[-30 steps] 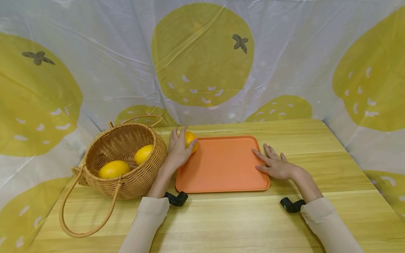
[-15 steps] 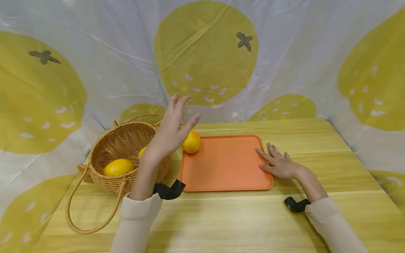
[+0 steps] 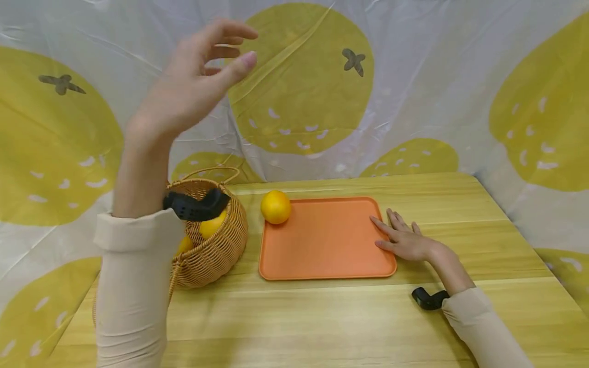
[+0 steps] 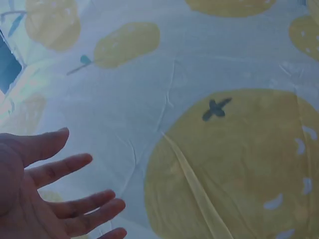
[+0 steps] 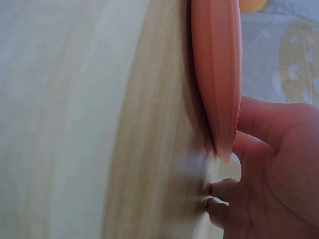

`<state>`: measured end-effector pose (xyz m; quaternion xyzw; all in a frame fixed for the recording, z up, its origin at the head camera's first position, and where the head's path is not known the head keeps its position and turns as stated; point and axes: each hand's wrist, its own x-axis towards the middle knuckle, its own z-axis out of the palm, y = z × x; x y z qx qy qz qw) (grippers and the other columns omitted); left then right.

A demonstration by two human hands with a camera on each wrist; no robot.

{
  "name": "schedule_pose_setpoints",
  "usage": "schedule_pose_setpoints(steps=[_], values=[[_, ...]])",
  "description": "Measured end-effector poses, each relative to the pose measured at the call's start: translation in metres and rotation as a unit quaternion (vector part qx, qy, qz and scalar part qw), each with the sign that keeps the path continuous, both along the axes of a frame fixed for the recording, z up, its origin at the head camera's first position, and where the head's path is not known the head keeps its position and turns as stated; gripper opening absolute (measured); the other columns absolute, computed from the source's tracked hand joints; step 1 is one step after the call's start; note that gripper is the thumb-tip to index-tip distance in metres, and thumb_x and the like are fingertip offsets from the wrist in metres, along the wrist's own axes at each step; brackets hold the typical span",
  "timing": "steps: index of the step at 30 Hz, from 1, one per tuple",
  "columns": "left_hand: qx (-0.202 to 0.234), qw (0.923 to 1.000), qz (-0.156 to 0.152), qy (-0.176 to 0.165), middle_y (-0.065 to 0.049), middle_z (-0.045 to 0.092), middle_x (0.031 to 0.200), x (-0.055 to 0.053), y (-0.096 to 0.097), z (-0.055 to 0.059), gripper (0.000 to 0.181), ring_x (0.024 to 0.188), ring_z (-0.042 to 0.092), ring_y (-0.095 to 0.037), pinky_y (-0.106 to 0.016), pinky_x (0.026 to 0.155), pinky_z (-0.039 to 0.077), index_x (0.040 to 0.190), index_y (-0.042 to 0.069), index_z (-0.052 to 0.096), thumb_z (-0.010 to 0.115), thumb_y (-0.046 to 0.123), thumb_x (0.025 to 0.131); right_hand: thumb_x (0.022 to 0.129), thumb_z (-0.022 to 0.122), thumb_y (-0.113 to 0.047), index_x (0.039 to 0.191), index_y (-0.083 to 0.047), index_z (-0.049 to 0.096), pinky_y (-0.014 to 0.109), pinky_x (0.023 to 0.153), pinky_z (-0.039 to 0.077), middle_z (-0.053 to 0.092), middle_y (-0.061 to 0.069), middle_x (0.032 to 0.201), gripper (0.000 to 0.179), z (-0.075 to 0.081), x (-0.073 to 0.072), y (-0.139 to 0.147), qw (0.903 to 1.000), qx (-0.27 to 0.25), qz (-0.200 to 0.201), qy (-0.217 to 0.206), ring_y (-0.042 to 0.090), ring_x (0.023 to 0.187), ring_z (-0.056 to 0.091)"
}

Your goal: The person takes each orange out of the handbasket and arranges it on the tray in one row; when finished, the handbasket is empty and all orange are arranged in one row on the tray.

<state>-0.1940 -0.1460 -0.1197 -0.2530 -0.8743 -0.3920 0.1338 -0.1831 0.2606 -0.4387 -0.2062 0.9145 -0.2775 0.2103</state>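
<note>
My left hand (image 3: 184,87) is raised high above the basket, its fingers loosely bent around nothing; the left wrist view shows its palm (image 4: 30,199) bare and fingers spread. An orange (image 3: 275,207) sits at the far left corner of the orange tray (image 3: 329,240). My right hand (image 3: 407,243) rests at the tray's right edge, thumb and forefinger over the rim and the other fingers on the table, as the right wrist view shows beside the tray's side wall (image 5: 217,59). Two yellow fruits, one at the right (image 3: 212,225), lie in the wicker basket (image 3: 213,260), partly hidden by my left forearm.
The basket stands left of the tray on the wooden table (image 3: 322,317), one looped handle (image 3: 234,176) rising at its back. A fruit-printed cloth (image 3: 414,92) hangs behind the table and at both sides. Black devices (image 3: 430,299) are strapped at both wrists.
My left hand has let go of the orange on the tray's corner and risen up and leftward, over the basket. The right hand has stayed at the tray's edge.
</note>
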Motion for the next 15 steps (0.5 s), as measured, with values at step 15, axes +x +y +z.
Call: schedule_pose_setpoints(steps=[15], values=[[-0.133, 0.9117, -0.184, -0.342, -0.007, 0.069, 0.136, -0.051, -0.164, -0.118, 0.029, 0.127, 0.064, -0.018, -0.024, 0.103, 0.051, 0.133, 0.006, 0.067, 0.055, 0.015, 0.108, 0.103, 0.042, -0.069, 0.167, -0.036, 0.011, 0.079, 0.113, -0.015, -0.019, 0.021, 0.171, 0.079, -0.021, -0.008, 0.008, 0.9999, -0.001, 0.004, 0.017, 0.046, 0.158, -0.016]])
